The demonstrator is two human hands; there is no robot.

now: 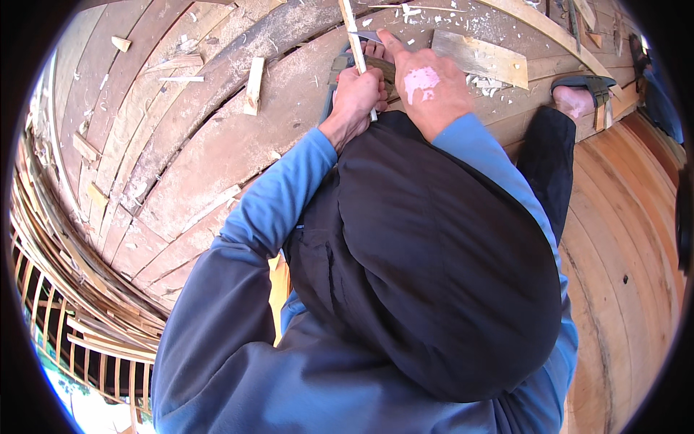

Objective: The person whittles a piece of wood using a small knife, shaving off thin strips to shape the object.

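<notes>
A thin, pale wooden strip (351,32) stands nearly upright in front of me, its upper end leaving the picture at the top. My left hand (358,95) is closed round its lower part in a fist, close to my bent knee. Against the strip's right side, above that fist, lies the grey blade of a knife (370,35). My right hand (431,81) grips the knife from above, index finger stretched along the blade; the handle is hidden under the palm. Behind my left hand, a sandal (337,66) with toes in it shows in part.
Curved floorboards (238,123) carry scattered shavings and offcuts, including a short wood piece (254,85). A flat board (481,58) lies beyond my right hand. A sandalled foot (575,100) rests at right. Long strips (79,278) are heaped at left; another person's blue clothing (663,101) shows far right.
</notes>
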